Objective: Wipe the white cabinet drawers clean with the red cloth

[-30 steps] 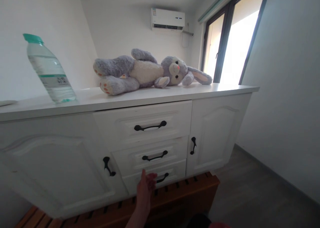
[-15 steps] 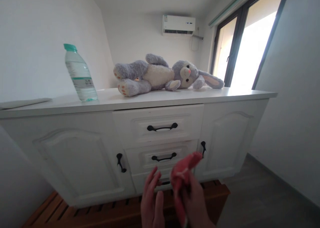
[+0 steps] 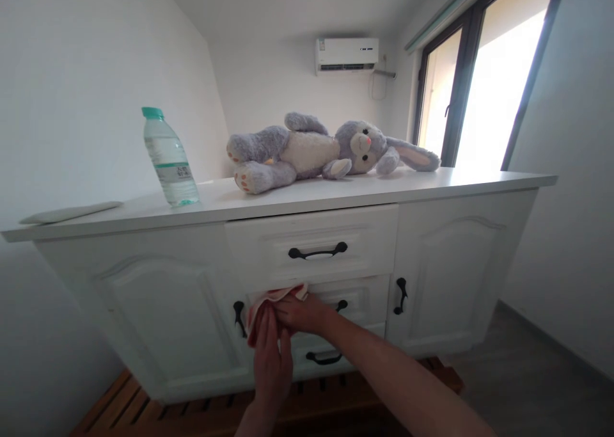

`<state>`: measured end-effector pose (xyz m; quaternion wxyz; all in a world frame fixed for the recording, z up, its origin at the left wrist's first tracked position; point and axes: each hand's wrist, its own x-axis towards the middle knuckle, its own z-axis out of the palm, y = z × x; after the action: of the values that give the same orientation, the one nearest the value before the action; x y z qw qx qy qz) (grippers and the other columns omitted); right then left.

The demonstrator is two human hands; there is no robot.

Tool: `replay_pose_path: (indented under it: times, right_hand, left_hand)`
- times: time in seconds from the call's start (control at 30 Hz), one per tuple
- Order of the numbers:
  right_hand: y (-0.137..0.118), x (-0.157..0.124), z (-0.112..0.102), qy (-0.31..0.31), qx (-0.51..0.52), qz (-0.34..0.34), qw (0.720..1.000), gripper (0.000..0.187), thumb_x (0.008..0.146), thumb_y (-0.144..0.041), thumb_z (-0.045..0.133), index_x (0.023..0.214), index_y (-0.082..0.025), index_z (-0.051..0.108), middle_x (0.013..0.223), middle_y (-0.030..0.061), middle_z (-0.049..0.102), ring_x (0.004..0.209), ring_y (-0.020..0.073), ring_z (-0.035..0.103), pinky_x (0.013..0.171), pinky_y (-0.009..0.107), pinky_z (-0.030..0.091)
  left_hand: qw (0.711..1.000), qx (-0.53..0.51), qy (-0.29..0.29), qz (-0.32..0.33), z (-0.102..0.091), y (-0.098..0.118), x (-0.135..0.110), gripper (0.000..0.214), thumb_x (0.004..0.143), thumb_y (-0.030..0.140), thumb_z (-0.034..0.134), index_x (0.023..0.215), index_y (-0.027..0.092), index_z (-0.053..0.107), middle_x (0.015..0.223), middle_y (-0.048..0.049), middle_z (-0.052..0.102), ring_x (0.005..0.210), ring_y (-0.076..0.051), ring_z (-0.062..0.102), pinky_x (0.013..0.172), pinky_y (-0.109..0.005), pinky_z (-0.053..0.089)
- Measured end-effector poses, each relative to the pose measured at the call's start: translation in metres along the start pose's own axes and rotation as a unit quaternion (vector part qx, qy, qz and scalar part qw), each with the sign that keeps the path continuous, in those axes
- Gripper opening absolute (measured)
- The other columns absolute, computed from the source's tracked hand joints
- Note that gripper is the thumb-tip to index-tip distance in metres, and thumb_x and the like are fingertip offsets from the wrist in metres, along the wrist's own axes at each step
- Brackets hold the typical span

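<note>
One white sideboard (image 3: 446, 264) has two doors, three drawers and five black handles (image 3: 317, 252). On its counter (image 3: 432, 182) lie one plush rabbit (image 3: 311, 152) and, standing left of it, one water bottle (image 3: 170, 162). One pink cloth (image 3: 281, 293) lies against the middle drawer (image 3: 369, 296), its long axis running left to right, slanting down at the left. The right hand (image 3: 304, 313) is on it, grip closed over its upper edge. The left hand (image 3: 271, 360) is just below, fingers straight, touching the cloth's lower-left end.
</note>
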<state>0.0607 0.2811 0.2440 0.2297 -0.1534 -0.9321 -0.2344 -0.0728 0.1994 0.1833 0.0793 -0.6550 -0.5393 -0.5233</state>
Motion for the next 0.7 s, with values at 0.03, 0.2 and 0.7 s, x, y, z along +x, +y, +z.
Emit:
replay_pose_path:
  times: [0.03, 0.2, 0.7]
  right_hand:
    - [0.006, -0.021, -0.007, -0.001, -0.006, 0.011, 1.000, 0.036, 0.100, -0.021, 0.045, 0.133, -0.015, 0.056, 0.144, 0.0075, 0.057, 0.138, 0.0206, 0.044, 0.111, 0.035, 0.046]
    - [0.033, -0.150, -0.065, -0.031, -0.057, 0.110, 0.992, 0.038, 0.097, -0.018, 0.050, 0.134, -0.014, 0.057, 0.132, 0.0116, 0.066, 0.116, 0.0198, 0.062, 0.093, 0.033, 0.057]
    - [-0.026, -0.266, -0.018, -0.068, -0.159, 0.230, 0.958, 0.061, 0.082, 0.000, 0.047, 0.141, -0.015, 0.052, 0.134, 0.0146, 0.064, 0.124, 0.0288, 0.059, 0.092, 0.046, 0.057]
  left_hand:
    - [1.000, -0.003, -0.015, 0.024, 0.008, 0.012, -0.002, 0.064, 0.095, 0.022, 0.046, 0.156, 0.021, 0.025, 0.156, -0.0182, 0.047, 0.147, -0.029, 0.041, 0.117, -0.051, 0.043]
    - [0.981, -0.048, -0.119, 0.148, 0.064, 0.107, -0.005, 0.064, 0.095, 0.016, 0.042, 0.156, 0.013, 0.023, 0.154, -0.0200, 0.049, 0.145, -0.027, 0.043, 0.114, -0.048, 0.048]
    - [0.901, 0.009, -0.337, 0.273, 0.140, 0.106, -0.077, 0.063, 0.093, 0.014, 0.039, 0.154, 0.013, 0.027, 0.157, -0.0146, 0.042, 0.145, -0.026, 0.041, 0.114, -0.040, 0.048]
